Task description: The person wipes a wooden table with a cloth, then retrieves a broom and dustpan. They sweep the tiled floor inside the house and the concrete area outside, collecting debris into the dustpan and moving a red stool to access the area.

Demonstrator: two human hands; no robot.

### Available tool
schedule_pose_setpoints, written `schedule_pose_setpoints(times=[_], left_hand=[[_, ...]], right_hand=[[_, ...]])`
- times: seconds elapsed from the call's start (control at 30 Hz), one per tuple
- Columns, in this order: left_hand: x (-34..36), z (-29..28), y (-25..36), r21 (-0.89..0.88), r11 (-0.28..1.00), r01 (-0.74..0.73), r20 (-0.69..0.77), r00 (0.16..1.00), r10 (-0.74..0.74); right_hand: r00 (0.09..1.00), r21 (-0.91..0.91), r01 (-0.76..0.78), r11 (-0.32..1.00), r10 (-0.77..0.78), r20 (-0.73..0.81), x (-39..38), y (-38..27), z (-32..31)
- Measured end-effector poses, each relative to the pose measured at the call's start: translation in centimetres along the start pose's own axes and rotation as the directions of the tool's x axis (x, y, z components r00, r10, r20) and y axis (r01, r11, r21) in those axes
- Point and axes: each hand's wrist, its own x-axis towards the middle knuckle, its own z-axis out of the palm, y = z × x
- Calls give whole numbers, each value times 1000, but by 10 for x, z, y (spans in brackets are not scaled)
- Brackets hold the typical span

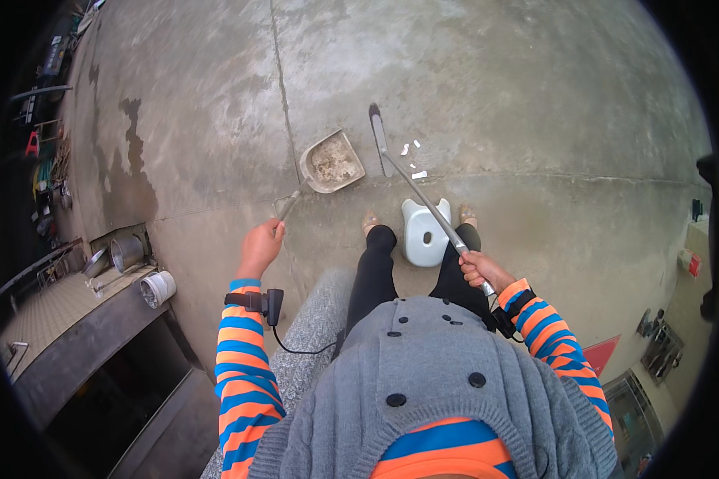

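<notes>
My left hand (260, 246) is wrapped round the handle of a beige dustpan (333, 162), whose dirty pan rests on the concrete ahead, its open side turned to the right. My right hand (486, 270) grips the grey pole of a broom (431, 206). The pole slants forward and left to a narrow broom head (379, 137) on the floor, just right of the dustpan and apart from it. Several small white scraps (419, 174) lie to the right of the broom head.
A white plastic stool (426, 233) stands between my feet, under the broom pole. A tiled counter (48, 315) with a metal pot (128, 252) and a white bucket (158, 289) is at the left. Wet stains (132, 184) mark the concrete floor (487, 72).
</notes>
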Motion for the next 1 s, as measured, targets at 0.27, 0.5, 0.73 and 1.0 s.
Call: schedule_pose_setpoints(times=[0.27, 0.5, 0.73, 1.0], left_hand=[[38, -7, 31, 88, 988, -127, -27, 991, 130], [72, -8, 54, 122, 971, -205, 9, 979, 206], [124, -7, 79, 205, 934, -292, 82, 956, 281], [157, -9, 98, 236, 935, -266, 107, 963, 247]], right_hand=[[945, -320, 53, 946, -151, -289, -17, -12, -14], [877, -234, 140, 962, -230, -422, -3, -22, -16], [906, 84, 106, 991, -61, -419, 49, -30, 25], [981, 745, -161, 647, 21, 193, 69, -43, 91]])
